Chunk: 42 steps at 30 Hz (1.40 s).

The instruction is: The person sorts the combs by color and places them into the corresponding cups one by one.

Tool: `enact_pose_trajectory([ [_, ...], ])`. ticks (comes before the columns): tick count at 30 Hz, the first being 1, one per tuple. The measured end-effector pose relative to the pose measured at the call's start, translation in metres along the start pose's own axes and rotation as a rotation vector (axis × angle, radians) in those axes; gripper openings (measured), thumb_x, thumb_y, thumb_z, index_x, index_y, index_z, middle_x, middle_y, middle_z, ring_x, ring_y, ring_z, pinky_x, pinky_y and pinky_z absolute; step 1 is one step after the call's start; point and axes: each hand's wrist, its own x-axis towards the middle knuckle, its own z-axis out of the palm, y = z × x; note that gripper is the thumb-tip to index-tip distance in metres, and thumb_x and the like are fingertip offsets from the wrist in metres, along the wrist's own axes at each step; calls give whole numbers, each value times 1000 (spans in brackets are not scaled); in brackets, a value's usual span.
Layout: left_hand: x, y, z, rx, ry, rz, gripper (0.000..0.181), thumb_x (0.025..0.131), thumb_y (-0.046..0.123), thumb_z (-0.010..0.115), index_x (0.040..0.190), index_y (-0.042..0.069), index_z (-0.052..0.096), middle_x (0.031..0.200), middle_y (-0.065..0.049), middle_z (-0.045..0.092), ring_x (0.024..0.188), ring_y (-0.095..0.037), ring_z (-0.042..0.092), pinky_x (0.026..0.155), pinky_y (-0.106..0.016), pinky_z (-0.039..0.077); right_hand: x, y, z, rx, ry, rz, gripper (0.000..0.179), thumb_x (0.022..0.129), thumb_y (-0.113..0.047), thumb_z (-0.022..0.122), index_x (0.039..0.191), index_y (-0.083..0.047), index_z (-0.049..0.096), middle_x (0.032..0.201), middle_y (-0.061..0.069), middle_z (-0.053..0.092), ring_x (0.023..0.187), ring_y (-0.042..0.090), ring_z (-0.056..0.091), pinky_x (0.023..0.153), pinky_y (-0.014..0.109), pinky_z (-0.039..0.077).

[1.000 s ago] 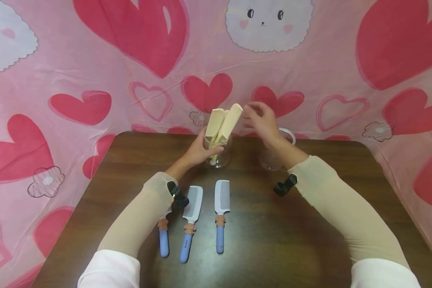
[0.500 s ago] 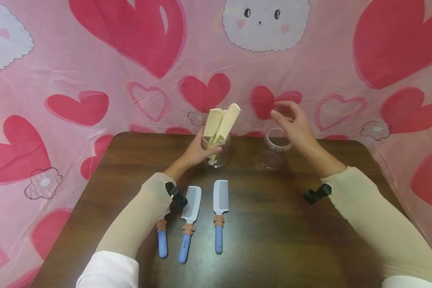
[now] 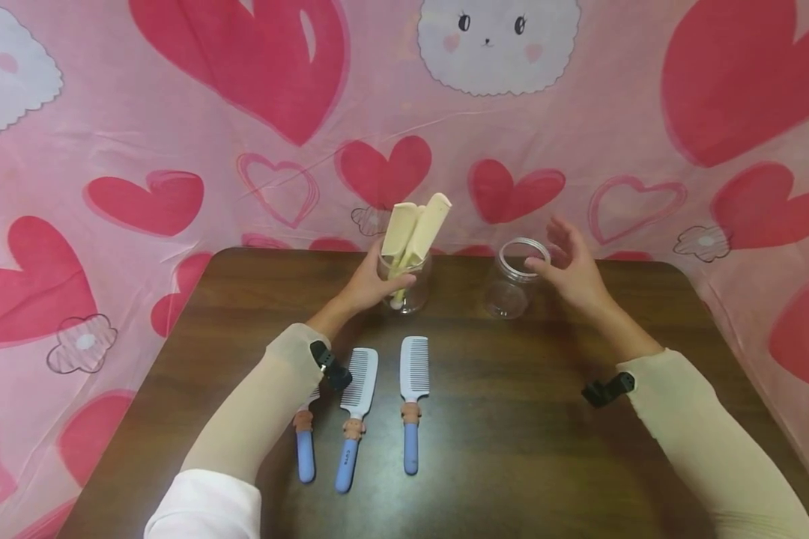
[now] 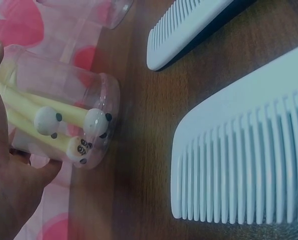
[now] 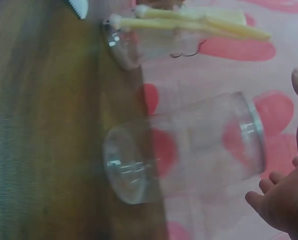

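My left hand point(image 3: 371, 278) holds a clear jar point(image 3: 418, 288) at the back of the table, thumb across its front. Pale yellow combs point(image 3: 418, 233) stand in this jar with their wide heads sticking out of the top. Their handles, ending in white animal heads with black ears, point down inside it in the left wrist view. A second clear jar point(image 3: 508, 292) with a ridged rim stands upright to the right. Beside its rim my right hand point(image 3: 576, 269) has its fingers spread, thumb close to the rim; in the right wrist view the hand point(image 5: 284, 200) grips nothing.
Three light blue combs with blue handles lie in front of the jars: a right one point(image 3: 414, 367), a middle one point(image 3: 360, 382) and a left one point(image 3: 305, 445) partly under my left forearm. Behind the brown table point(image 3: 512, 419) hangs a pink heart-patterned cloth point(image 3: 243, 112).
My right hand has moved right, away from the yellow combs, then down beside the second jar's rim, its fingers spreading. My left hand stays on its jar.
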Motion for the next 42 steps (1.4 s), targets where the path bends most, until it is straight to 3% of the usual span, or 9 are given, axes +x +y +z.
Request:
enact_pose_trajectory([
  [5, 1, -2, 0, 10, 0, 1, 92, 87, 17, 82, 158, 13, 23, 147, -12, 45, 129, -27, 49, 112, -48, 41, -3, 24, 9, -67, -31, 17, 111, 83, -4, 82, 163, -9, 5, 159, 28, 26, 146, 43, 28, 121, 54, 22],
  [10, 1, -3, 2, 23, 12, 0, 93, 86, 18, 83, 158, 13, 23, 147, -12, 45, 128, -27, 50, 112, -48, 41, -6, 41, 18, -112, -18, 10, 119, 80, -7, 87, 163, -8, 2, 165, 23, 18, 150, 40, 22, 123, 54, 15],
  [13, 2, -5, 3, 22, 23, 27, 93, 85, 16, 83, 157, 11, 25, 145, -13, 47, 128, -27, 50, 112, -47, 40, -8, 47, 22, -146, 11, 14, 117, 80, -13, 88, 163, -10, 6, 165, 21, 20, 150, 37, 22, 122, 55, 16],
  [19, 1, -7, 7, 15, 10, 39, 93, 84, 12, 84, 157, 11, 26, 145, -14, 47, 128, -28, 50, 112, -47, 40, -13, 54, 25, -195, 67, 46, 100, 82, -19, 87, 157, -4, 24, 149, 24, 43, 142, 39, 37, 118, 56, 26],
  [25, -1, -7, 6, -2, -5, 16, 96, 85, 11, 82, 160, 10, 20, 149, -19, 43, 130, -33, 48, 114, -50, 37, -16, 57, 25, -201, 73, 56, 100, 82, -19, 86, 157, -1, 21, 149, 28, 42, 142, 43, 36, 118, 58, 26],
  [30, -8, 12, 1, 8, -32, -10, 93, 87, 10, 80, 159, 5, 20, 150, -22, 41, 132, -37, 46, 115, -52, 36, -18, 59, 21, -203, 83, 57, 100, 82, -19, 86, 157, -2, 22, 149, 28, 42, 141, 43, 37, 117, 58, 26],
  [33, -7, 10, 0, 36, -25, -4, 92, 87, 13, 80, 157, 6, 22, 148, -20, 43, 131, -34, 47, 115, -51, 37, -18, 59, 17, -203, 86, 46, 98, 82, -20, 87, 156, -4, 25, 148, 26, 44, 140, 42, 38, 117, 57, 27],
  [36, 0, -7, -1, 49, -7, 7, 94, 86, 15, 82, 157, 10, 21, 147, -16, 43, 131, -31, 47, 115, -50, 36, -18, 60, 16, -213, 85, 30, 96, 82, -21, 87, 154, -4, 27, 146, 25, 46, 139, 41, 40, 116, 57, 27],
  [42, 2, -8, -6, 43, -6, 64, 100, 83, 7, 82, 159, 6, 17, 152, -17, 37, 135, -30, 43, 118, -45, 32, -17, 62, 17, -208, 85, 10, 93, 82, -20, 87, 153, -3, 29, 144, 24, 47, 138, 40, 42, 116, 56, 29],
])
